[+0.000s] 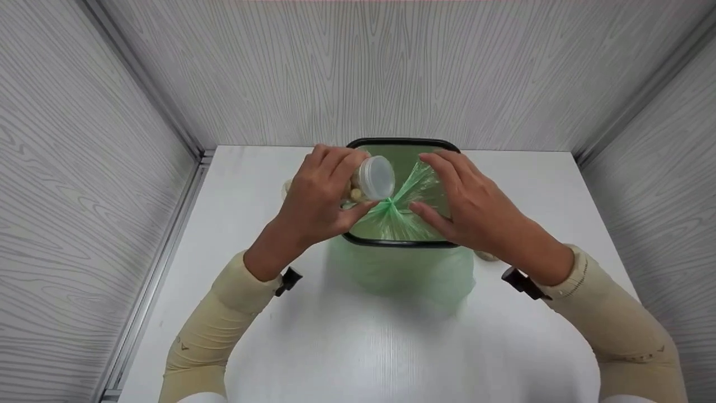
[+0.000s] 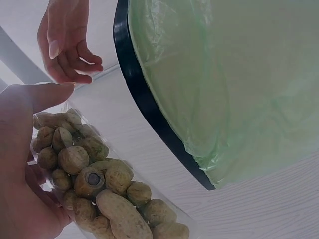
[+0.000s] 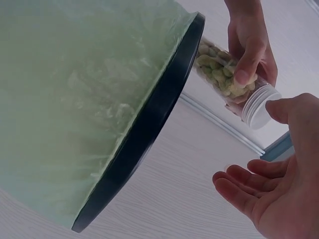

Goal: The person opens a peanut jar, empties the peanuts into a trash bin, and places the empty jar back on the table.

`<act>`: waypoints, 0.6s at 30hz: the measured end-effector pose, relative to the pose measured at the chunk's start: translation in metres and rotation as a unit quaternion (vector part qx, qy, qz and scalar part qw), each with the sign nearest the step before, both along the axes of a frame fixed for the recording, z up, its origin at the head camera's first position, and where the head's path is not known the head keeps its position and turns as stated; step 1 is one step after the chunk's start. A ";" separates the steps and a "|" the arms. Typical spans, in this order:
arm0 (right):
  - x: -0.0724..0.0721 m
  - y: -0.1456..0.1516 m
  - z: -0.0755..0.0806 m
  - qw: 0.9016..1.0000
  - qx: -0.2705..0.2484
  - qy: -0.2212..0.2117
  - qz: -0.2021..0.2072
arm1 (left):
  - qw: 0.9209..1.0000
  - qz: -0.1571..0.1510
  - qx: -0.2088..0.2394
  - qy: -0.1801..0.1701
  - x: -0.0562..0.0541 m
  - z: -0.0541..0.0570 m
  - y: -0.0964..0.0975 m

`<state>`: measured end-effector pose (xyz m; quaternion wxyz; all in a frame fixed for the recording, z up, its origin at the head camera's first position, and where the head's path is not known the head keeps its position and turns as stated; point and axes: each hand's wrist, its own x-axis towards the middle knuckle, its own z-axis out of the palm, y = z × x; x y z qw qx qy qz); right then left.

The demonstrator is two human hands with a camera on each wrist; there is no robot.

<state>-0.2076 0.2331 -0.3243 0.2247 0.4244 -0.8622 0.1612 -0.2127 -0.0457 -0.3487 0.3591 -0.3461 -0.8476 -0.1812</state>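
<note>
Here, clear cylindrical jar [image 1: 373, 178], knobbly nuts [image 2: 118, 180]

Jar [image 1: 377, 178] above bag [image 1: 396, 225] in bin [image 1: 403, 244]

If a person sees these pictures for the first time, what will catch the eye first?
Probably the pale green bag with the black rim, near the middle of the head view. Next, the clear jar of peanuts with a white lid, tilted in the left hand by the rim's left side. Opposite, the right hand holds nothing.
</note>
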 end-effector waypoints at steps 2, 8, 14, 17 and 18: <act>0.001 -0.001 0.001 1.000 -0.009 -0.008 0.010 | 1.000 -0.001 0.001 0.004 0.000 0.001 0.003; 0.004 -0.008 0.005 0.997 -0.043 -0.054 0.032 | 1.000 0.005 -0.002 0.027 0.002 0.003 0.009; 0.008 -0.016 0.009 0.993 -0.059 -0.093 0.033 | 0.999 0.015 -0.015 0.041 0.005 0.001 0.014; 0.009 -0.019 0.010 0.992 -0.066 -0.103 0.034 | 0.999 0.017 -0.016 0.047 0.007 0.000 0.016; 0.009 -0.020 0.010 0.992 -0.068 -0.105 0.036 | 0.999 0.017 -0.016 0.049 0.007 0.000 0.016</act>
